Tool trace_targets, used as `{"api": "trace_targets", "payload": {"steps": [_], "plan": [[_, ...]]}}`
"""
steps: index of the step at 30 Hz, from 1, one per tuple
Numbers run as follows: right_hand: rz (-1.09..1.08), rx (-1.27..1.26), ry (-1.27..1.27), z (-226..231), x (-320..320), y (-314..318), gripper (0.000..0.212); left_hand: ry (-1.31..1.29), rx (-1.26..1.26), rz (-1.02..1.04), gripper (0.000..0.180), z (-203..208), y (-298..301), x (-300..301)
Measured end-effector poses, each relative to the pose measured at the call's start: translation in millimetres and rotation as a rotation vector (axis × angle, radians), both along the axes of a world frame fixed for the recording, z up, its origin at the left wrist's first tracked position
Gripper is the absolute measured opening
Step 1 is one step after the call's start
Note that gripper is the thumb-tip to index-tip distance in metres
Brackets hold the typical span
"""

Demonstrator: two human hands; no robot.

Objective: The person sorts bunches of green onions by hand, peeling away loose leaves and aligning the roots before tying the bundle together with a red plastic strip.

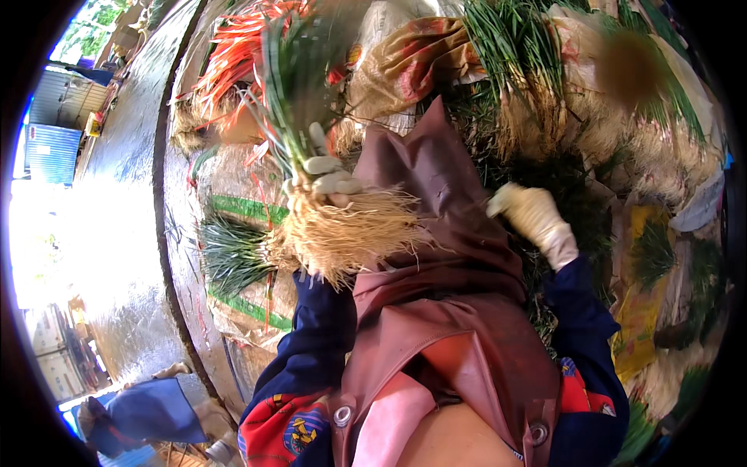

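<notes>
Bunch of green onions [323,222] gripped in left hand [331,177], roots fanned before apron [440,268]

At far left stands a blue corrugated panel [54,154]; then comes a shiny floor [132,257], bounded by a long dark edge [161,194] that runs down beside the work spot. Right of that edge, orange strips [233,58] lie heaped at the top. Below them a smaller onion bunch [235,253] rests on a green-striped sack [245,208], leaves pointing left. The left sleeve carries a printed emblem [301,436] on red.

The left hand, gloved, closes round the stalks of the held bunch, leaves up, roots spreading rightward across the apron's left side. Above the apron, a creased tan sack [420,66] bears red print, too distorted to read. More onions [517,58] lie upper right, roots downward.

Well apart from the left hand, the gloved right hand [533,218] is just beside the apron's right edge, fingers bent; whether they hold anything I cannot tell. Farther right lies a yellow sack [634,342], its markings unreadable.
</notes>
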State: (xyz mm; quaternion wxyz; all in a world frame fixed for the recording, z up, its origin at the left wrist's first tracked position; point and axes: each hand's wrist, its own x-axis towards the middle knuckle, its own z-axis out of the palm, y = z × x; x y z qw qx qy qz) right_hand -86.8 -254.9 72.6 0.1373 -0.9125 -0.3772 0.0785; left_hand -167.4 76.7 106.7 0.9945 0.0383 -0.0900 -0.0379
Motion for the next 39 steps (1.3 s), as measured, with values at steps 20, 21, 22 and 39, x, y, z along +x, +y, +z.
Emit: {"api": "trace_targets", "payload": {"steps": [20, 21, 22, 39], "plan": [[-0.07, 0.202, 0.039, 49, 73, 168, 0.017, -0.589, -0.197, -0.384, 0.056, -34, -3, -11], [-0.119, 0.314, -0.029, 19, 87, 132, 0.015, -0.595, -0.219, -0.406, 0.056, -40, -7, -5], [-0.286, 0.181, -0.017, -5, 97, 88, 0.017, -0.595, -0.25, -0.423, 0.056, -47, -13, -2], [0.019, 0.692, 0.452, 43, 78, 166, 0.049, -0.588, -0.23, -0.479, 0.056, -34, -20, 0]]}}
